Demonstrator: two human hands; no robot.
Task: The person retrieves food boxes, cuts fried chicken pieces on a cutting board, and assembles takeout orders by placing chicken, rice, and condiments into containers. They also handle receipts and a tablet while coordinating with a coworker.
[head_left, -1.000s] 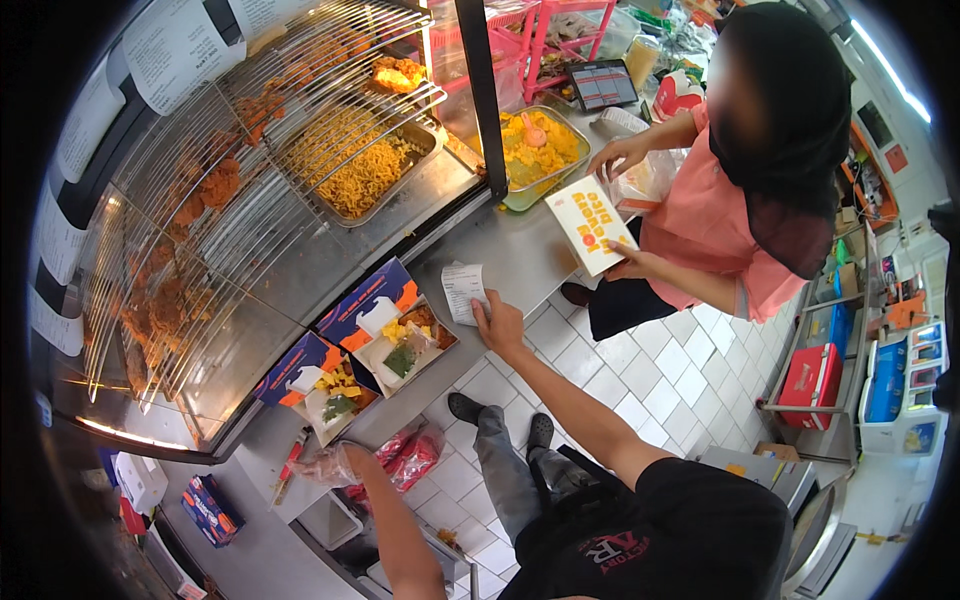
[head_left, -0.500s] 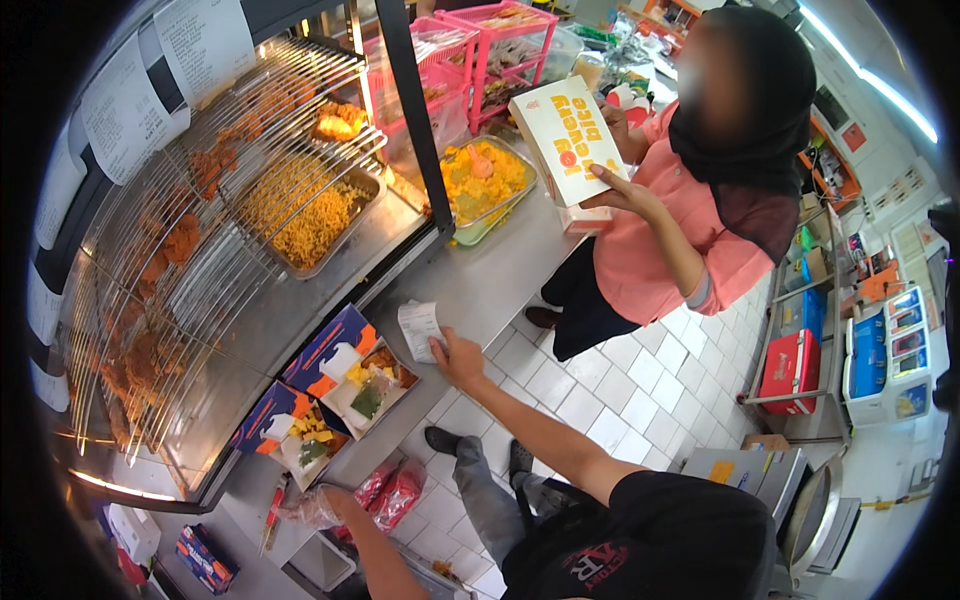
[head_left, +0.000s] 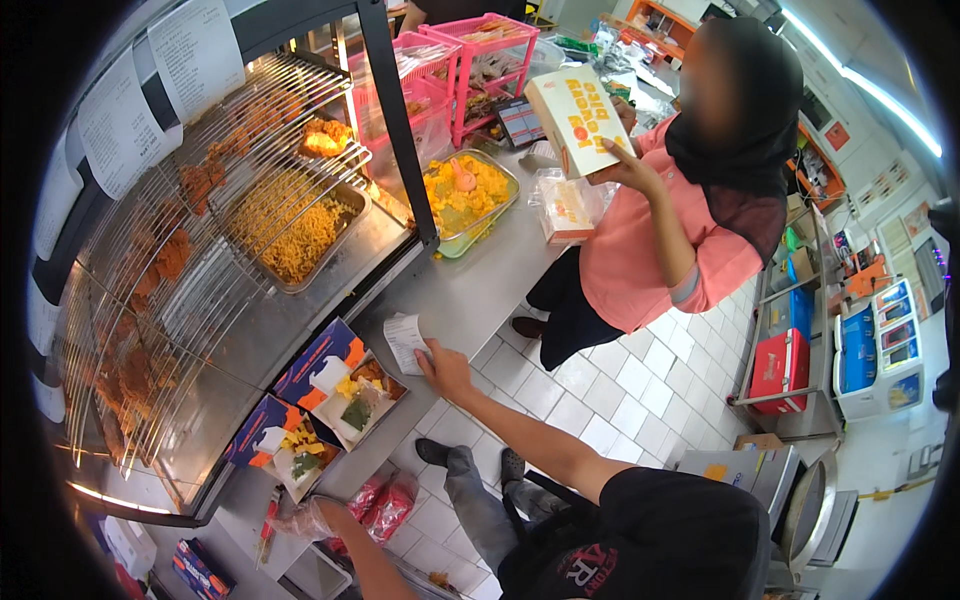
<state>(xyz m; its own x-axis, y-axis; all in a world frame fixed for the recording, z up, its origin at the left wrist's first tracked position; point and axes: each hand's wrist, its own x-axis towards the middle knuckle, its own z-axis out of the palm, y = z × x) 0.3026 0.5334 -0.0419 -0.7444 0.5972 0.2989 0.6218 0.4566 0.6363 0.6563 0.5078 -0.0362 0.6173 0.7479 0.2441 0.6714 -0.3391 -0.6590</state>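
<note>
My right hand [head_left: 447, 370] pinches a small printed paper slip, a receipt [head_left: 405, 343], over the steel counter. My left hand [head_left: 303, 520], in a clear plastic glove, hovers low over the counter with its fingers loosely stretched out, apparently holding nothing. Beside its fingertips lie red-handled tongs [head_left: 268, 526]. Two open food boxes sit side by side between my hands. The nearer box [head_left: 297, 482] and the farther box [head_left: 333, 425] each hold rice, yellow pieces and a green leafy item; the farther one also has a brown fried piece.
A heated display [head_left: 160, 330] with wire racks holds fried chicken and a noodle tray [head_left: 285, 225]. A tray of yellow food [head_left: 465, 195] stands beyond its post. Across the counter, a person in pink [head_left: 640, 260] holds a white carton [head_left: 575, 122]. Red bags [head_left: 388, 508] lie below the counter edge.
The view has shifted slightly. The other person's carton has tilted, and a bagged box on the counter shows more fully. My right hand still holds the receipt.
</note>
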